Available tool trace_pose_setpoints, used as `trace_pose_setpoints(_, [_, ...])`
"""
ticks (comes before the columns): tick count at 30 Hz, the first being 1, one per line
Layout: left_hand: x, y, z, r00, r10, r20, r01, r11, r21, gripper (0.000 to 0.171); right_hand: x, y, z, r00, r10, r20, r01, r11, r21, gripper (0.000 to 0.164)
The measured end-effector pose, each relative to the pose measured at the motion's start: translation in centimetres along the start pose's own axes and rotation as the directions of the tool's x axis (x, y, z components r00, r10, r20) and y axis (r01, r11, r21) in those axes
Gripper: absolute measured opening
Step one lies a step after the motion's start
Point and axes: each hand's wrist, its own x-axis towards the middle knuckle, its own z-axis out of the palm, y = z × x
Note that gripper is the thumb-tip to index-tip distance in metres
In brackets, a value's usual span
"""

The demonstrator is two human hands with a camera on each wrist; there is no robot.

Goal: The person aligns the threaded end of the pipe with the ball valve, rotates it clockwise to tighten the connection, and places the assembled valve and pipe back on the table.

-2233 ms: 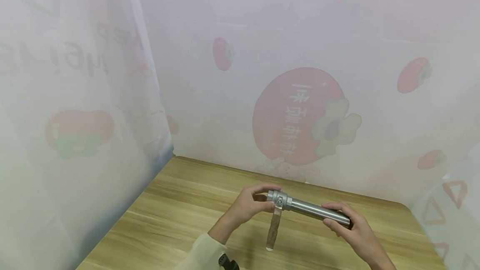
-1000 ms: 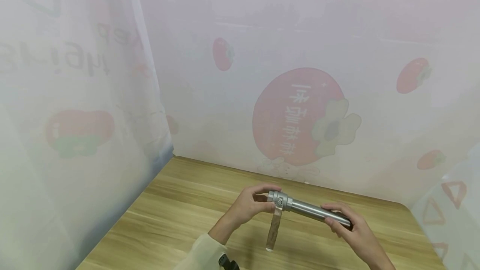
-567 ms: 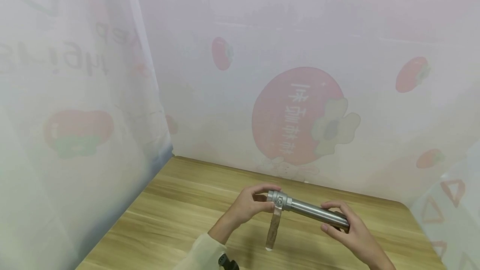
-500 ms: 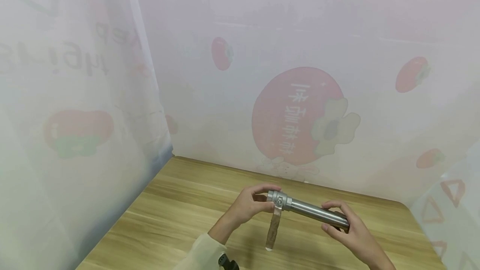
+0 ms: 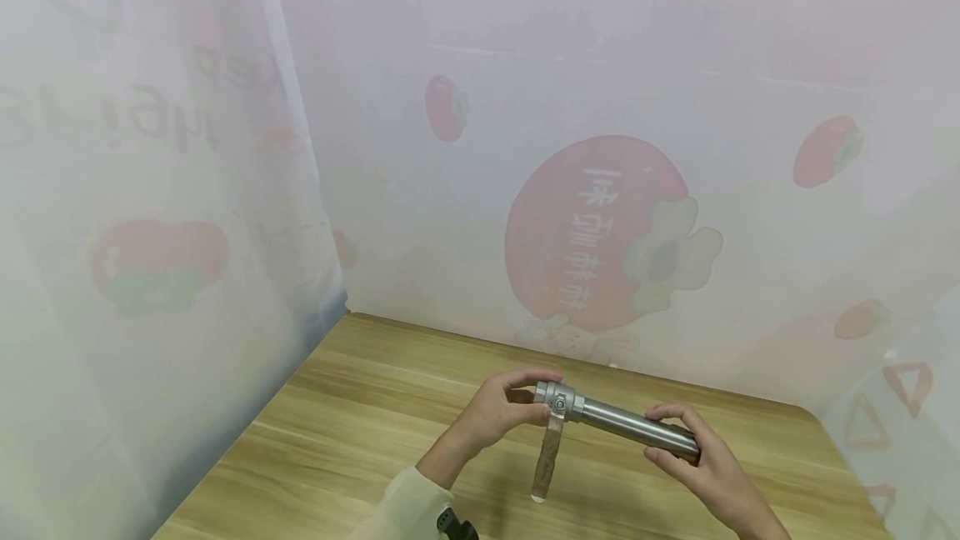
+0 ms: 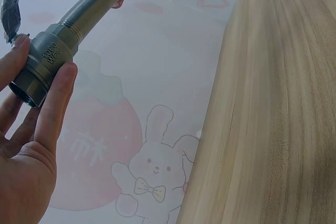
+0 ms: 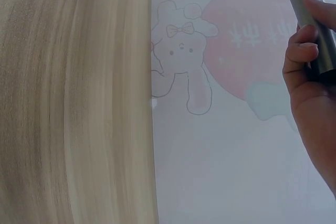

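A metal ball valve (image 5: 559, 401) is joined to one end of a straight, shiny steel pipe (image 5: 626, 423), both held above the table. Its lever (image 5: 547, 458), in a brownish wrap, points toward the person. My left hand (image 5: 491, 413) pinches the valve body between thumb and fingers; in the left wrist view, raised lettering shows on the valve (image 6: 50, 53) and its open end faces the palm. Around the pipe's far right end curl the thumb and fingers of my right hand (image 5: 708, 461). In the right wrist view, that hand (image 7: 315, 87) partly covers the pipe end.
Below the hands lies a wood-grain table (image 5: 390, 382). Pale curtains printed with fruit (image 5: 600, 232) rise behind it and on both sides. A dark strap (image 5: 457, 525) shows at the left sleeve (image 5: 408, 502).
My right hand's fingers and thumb have shifted slightly on the pipe end, loosening and regripping. The left hand, the valve and its lever stay nearly where they were.
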Motion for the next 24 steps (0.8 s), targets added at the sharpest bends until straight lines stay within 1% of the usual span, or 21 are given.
trace_pose_setpoints(15, [-0.02,0.04,0.12,1.0,-0.02,-0.017,0.02,1.0,-0.002,0.048,-0.13,0.02,-0.1,1.0,0.006,-0.002,-0.006,0.999,0.039,0.041])
trace_pose_setpoints(24, [-0.03,0.06,0.06,1.0,-0.011,-0.01,0.011,1.0,0.001,0.049,-0.12,-0.09,-0.08,1.0,0.01,-0.015,-0.009,0.999,0.043,0.039])
